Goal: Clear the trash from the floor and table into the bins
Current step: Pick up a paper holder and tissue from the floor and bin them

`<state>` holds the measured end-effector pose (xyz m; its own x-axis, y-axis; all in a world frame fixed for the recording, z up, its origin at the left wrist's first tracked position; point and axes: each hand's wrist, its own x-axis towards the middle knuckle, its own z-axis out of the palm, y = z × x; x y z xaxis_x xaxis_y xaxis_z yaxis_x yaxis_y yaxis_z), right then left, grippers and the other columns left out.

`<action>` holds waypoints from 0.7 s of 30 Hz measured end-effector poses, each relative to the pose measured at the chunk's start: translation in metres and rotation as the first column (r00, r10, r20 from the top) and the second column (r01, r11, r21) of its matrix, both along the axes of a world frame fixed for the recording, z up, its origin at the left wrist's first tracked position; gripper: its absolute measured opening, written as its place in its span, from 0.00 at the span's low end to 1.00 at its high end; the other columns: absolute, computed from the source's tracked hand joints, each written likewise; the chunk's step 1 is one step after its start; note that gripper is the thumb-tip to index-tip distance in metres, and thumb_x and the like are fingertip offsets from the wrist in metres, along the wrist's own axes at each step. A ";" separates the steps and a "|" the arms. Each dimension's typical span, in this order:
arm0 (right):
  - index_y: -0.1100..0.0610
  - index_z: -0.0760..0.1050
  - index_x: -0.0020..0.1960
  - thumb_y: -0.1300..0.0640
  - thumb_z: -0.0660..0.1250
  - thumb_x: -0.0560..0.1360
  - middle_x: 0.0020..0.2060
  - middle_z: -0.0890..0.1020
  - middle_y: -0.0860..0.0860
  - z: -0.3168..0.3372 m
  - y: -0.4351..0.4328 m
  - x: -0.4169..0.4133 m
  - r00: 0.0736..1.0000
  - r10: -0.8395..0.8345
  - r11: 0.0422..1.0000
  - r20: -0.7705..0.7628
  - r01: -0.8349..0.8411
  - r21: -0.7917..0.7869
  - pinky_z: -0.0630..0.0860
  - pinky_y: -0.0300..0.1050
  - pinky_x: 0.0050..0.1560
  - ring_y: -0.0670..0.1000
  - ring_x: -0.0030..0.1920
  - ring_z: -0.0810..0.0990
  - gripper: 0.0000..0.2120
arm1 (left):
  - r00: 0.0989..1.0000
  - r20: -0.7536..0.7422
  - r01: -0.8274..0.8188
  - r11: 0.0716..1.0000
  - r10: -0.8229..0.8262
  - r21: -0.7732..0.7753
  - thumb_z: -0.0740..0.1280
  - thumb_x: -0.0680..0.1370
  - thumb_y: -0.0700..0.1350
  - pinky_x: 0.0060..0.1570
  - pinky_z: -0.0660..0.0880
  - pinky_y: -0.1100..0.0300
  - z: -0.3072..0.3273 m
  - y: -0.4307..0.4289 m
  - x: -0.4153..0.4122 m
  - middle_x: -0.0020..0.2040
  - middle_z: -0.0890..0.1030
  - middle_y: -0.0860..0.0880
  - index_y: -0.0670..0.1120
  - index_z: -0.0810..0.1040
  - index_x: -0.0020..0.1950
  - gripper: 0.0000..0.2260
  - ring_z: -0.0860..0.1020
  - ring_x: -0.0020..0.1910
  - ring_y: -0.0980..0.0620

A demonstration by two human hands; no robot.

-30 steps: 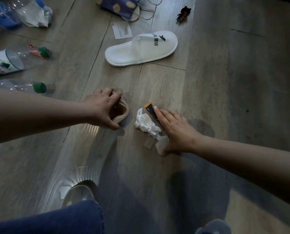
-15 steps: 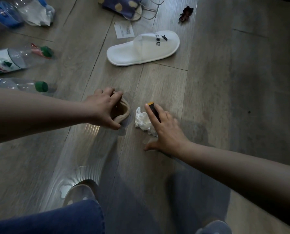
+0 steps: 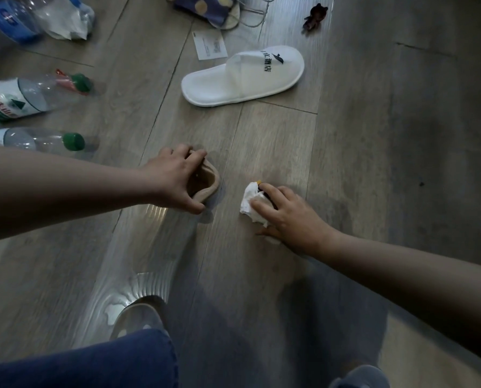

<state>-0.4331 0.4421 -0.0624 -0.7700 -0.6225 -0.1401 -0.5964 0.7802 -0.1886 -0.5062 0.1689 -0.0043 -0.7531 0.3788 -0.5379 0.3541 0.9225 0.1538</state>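
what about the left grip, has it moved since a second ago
No. The left grip keeps its place, holding the tan item just right of the green-capped bottle.

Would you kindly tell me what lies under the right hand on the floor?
The right hand curls over a crumpled white tissue and a small black item with an orange tip. Fingers hide most of that item.

A white slipper point(image 3: 242, 77) lies on the wood floor point(image 3: 373, 135), a dark figurine point(image 3: 314, 16) beyond.
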 end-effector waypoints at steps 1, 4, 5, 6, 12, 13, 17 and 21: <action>0.54 0.71 0.65 0.44 0.70 0.73 0.69 0.69 0.60 -0.001 0.002 0.001 1.000 -0.015 0.999 0.026 0.016 -0.035 0.79 0.57 0.49 0.59 0.60 0.73 0.25 | 1.000 0.003 -0.003 1.000 0.003 0.002 0.71 0.61 0.68 0.65 0.70 0.46 0.000 0.000 0.000 0.73 0.57 0.46 0.52 0.48 0.77 0.53 0.62 0.69 0.42; 0.53 0.72 0.64 0.47 0.70 0.74 0.70 0.68 0.56 0.001 0.005 0.003 0.993 -0.072 0.988 0.093 0.083 -0.129 0.78 0.55 0.54 0.57 0.61 0.71 0.22 | 1.000 0.006 -0.006 1.000 0.006 0.005 0.71 0.62 0.68 0.65 0.70 0.46 -0.001 -0.001 0.000 0.72 0.57 0.46 0.52 0.48 0.77 0.53 0.62 0.68 0.42; 0.53 0.73 0.64 0.47 0.71 0.73 0.70 0.68 0.55 0.002 0.007 0.003 0.989 -0.084 0.982 0.119 0.103 -0.159 0.77 0.54 0.56 0.57 0.62 0.70 0.22 | 1.000 0.006 -0.007 1.000 0.007 0.005 0.72 0.62 0.68 0.65 0.69 0.46 -0.001 0.000 -0.001 0.72 0.57 0.45 0.52 0.48 0.77 0.53 0.62 0.68 0.42; 0.53 0.73 0.65 0.47 0.72 0.72 0.70 0.67 0.55 0.004 0.009 0.002 0.985 -0.088 0.977 0.149 0.114 -0.181 0.75 0.52 0.59 0.57 0.63 0.70 0.24 | 1.000 0.007 -0.010 1.000 0.010 0.005 0.72 0.62 0.68 0.65 0.69 0.46 -0.002 0.000 0.000 0.72 0.58 0.45 0.52 0.48 0.77 0.53 0.62 0.68 0.41; 0.49 0.67 0.72 0.46 0.75 0.68 0.75 0.59 0.53 0.012 0.020 -0.006 0.958 -0.014 0.992 0.288 0.050 -0.118 0.68 0.49 0.66 0.56 0.71 0.62 0.35 | 1.000 0.008 -0.014 1.000 0.014 -0.004 0.72 0.62 0.67 0.65 0.69 0.46 -0.001 0.001 -0.001 0.73 0.57 0.45 0.51 0.49 0.77 0.52 0.62 0.68 0.41; 0.49 0.66 0.72 0.47 0.75 0.68 0.75 0.59 0.53 0.012 0.020 -0.007 0.956 -0.011 0.992 0.293 0.047 -0.117 0.68 0.49 0.67 0.56 0.71 0.62 0.35 | 1.000 0.007 -0.012 1.000 0.012 -0.007 0.72 0.62 0.67 0.65 0.69 0.46 0.000 0.001 -0.001 0.73 0.57 0.45 0.52 0.49 0.77 0.52 0.62 0.68 0.41; 0.50 0.71 0.69 0.52 0.76 0.67 0.73 0.62 0.54 0.013 0.020 -0.008 0.952 -0.025 0.985 0.306 0.077 -0.157 0.71 0.49 0.65 0.55 0.70 0.65 0.32 | 1.000 0.010 -0.014 1.000 0.014 -0.008 0.73 0.62 0.67 0.64 0.69 0.46 0.001 0.003 -0.001 0.73 0.57 0.45 0.51 0.49 0.77 0.52 0.62 0.68 0.40; 0.54 0.77 0.63 0.58 0.76 0.68 0.70 0.67 0.54 0.017 0.019 -0.004 0.940 -0.073 0.960 0.332 0.157 -0.233 0.71 0.40 0.60 0.53 0.67 0.71 0.24 | 1.000 0.009 -0.014 1.000 0.014 -0.017 0.73 0.62 0.67 0.64 0.70 0.46 0.001 0.004 -0.001 0.73 0.58 0.45 0.51 0.50 0.77 0.52 0.63 0.68 0.41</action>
